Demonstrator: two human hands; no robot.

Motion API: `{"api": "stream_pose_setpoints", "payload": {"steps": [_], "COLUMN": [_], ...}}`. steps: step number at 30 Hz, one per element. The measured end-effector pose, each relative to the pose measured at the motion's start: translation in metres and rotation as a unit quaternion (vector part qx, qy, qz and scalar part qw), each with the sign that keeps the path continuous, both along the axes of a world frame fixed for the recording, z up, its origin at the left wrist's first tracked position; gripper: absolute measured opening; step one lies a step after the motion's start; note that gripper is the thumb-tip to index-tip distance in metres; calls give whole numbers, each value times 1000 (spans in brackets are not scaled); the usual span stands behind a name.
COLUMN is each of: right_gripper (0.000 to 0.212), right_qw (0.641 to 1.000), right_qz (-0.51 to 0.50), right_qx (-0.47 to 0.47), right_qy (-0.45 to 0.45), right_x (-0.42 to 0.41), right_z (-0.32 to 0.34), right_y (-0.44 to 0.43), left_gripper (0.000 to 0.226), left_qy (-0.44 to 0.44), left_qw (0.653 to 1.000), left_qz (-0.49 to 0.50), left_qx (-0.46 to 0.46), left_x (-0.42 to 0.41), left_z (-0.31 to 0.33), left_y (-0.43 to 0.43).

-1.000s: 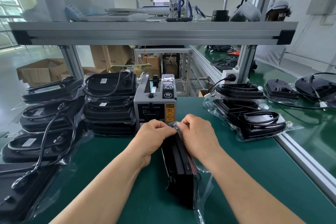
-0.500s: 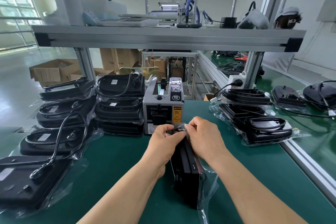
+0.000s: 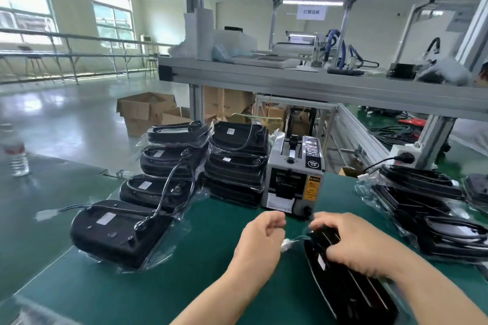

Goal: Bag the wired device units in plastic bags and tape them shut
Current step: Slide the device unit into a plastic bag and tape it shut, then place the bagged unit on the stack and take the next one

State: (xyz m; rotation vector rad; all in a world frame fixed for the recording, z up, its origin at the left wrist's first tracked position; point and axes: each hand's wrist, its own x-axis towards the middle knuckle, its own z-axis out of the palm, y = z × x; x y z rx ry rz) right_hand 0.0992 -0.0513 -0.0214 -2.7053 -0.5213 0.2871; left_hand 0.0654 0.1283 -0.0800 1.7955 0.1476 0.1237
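While the device unit (image 3: 351, 295) is gripped lower right by the right hand (image 3: 353, 243), the curled left hand (image 3: 260, 243) shows no clear hold; the loose connector (image 3: 286, 245) could be snagged.

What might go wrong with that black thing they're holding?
The white plug dangles on its wire beside the left hand, so it might snag or get tugged. The black unit seems to stand on its thin edge, gripped by the right hand; letting go may tip it over.
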Motion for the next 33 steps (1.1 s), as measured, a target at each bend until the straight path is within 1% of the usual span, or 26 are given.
{"api": "stream_pose_setpoints", "payload": {"steps": [1, 3, 4, 5, 6, 7, 8, 9, 10, 12, 14, 15, 16, 17, 18, 19, 20, 21, 22, 24, 25, 26, 27, 28, 31, 33], "right_gripper": [50, 59, 60, 59, 57, 55, 51, 48, 48, 48, 41, 43, 52, 60, 62, 57, 49, 40, 35, 48, 57, 59, 57, 52, 25, 14], "right_qw": [999, 986, 970, 949, 928, 909, 892, 875, 857, 818, 793, 778, 754, 732, 723, 727, 739, 759, 782, 843, 863, 877, 884, 883, 863, 872], "right_qz": [33, 124, 170, 212, 244, 269, 284, 290, 286, 252, 165, 107, 60, 31, 30, 45, 69, 81, 81, 48, 31, 15, -4, -25, -74, -87], "right_qx": [13, 78, 125, 171, 213, 250, 284, 317, 355, 444, 534, 576, 613, 637, 641, 631, 612, 589, 568, 511, 486, 466, 453, 452, 467, 458], "right_qy": [25, 80, 120, 158, 182, 197, 209, 224, 241, 265, 244, 230, 229, 240, 254, 266, 272, 267, 242, 160, 132, 119, 115, 121, 177, 152], "right_x": [-5, -17, -23, -28, -33, -36, -37, -38, -37, -33, -25, -21, -17, -16, -18, -22, -25, -26, -23, -9, -2, 4, 12, 19, 32, 35], "right_z": [4, 17, 25, 32, 40, 46, 50, 54, 58, 63, 67, 67, 64, 60, 55, 49, 43, 37, 29, 16, 11, 8, 4, -1, -9, -15], "right_y": [-5, -6, -3, 2, 9, 15, 22, 30, 39, 60, 82, 92, 101, 111, 124, 139, 157, 177, 197, 234, 250, 265, 275, 283, 296, 299], "left_gripper": [26, 66, 82, 88, 84, 74, 66, 61, 58, 49, 36, 31, 31, 33, 33, 30, 26, 24, 24, 24, 24, 23, 22, 21, 18, 20], "left_qy": [-4, -19, -23, -30, -47, -65, -84, -92, -94, -107, -123, -126, -123, -118, -107, -91, -72, -55, -41, -23, -15, -10, -9, -13, -28, -22], "left_qw": [999, 992, 988, 981, 969, 955, 943, 938, 937, 945, 953, 954, 953, 951, 950, 949, 949, 949, 949, 949, 951, 952, 952, 951, 951, 956], "left_qz": [-4, -54, -102, -169, -239, -290, -316, -317, -302, -235, -156, -114, -69, -20, 28, 73, 110, 137, 155, 174, 182, 191, 202, 212, 249, 259], "left_qx": [47, 114, 116, 88, 37, -14, -62, -108, -149, -202, -229, -246, -269, -286, -293, -293, -288, -278, -270, -261, -251, -239, -231, -224, -180, -140], "left_x": [-3, -10, -15, -21, -28, -36, -43, -51, -58, -65, -67, -66, -65, -63, -59, -55, -50, -43, -35, -18, -9, 0, 9, 18, 42, 53], "left_z": [0, 2, 6, 12, 18, 23, 30, 37, 44, 57, 66, 71, 78, 83, 88, 91, 94, 94, 93, 87, 83, 78, 72, 66, 49, 37], "left_y": [11, 33, 43, 51, 59, 67, 74, 81, 87, 101, 121, 136, 152, 171, 190, 209, 226, 242, 257, 281, 290, 299, 305, 310, 317, 318]}}
